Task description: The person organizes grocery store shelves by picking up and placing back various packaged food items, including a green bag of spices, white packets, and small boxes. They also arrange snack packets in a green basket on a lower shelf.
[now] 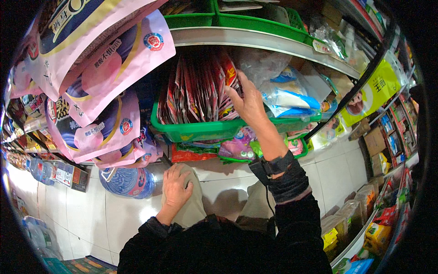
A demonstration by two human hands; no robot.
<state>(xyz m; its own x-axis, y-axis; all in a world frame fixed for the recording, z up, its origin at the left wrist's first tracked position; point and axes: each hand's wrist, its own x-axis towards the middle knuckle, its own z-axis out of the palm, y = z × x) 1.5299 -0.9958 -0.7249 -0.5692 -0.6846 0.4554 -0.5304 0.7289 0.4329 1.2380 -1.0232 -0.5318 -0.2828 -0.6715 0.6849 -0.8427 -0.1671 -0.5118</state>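
My right hand [248,102] reaches into a green plastic basket [202,128] on a shelf. Its thumb and fingers touch the right end of a dense row of flat red packets [202,92] standing on edge. Whether they grip one is hard to make out. Beside that hand, to the right, lie clear plastic wrapping and blue-and-white bags [291,99]. My left hand [176,188] rests on my knee, holding nothing, its fingers a little apart.
Large pink packages [113,68] hang at the upper left. A metal shelf edge [246,36] runs above the basket, with green trays [263,22] over it. A blue-wrapped bottle pack [126,183] stands on the tiled floor. Stocked shelves line the right side.
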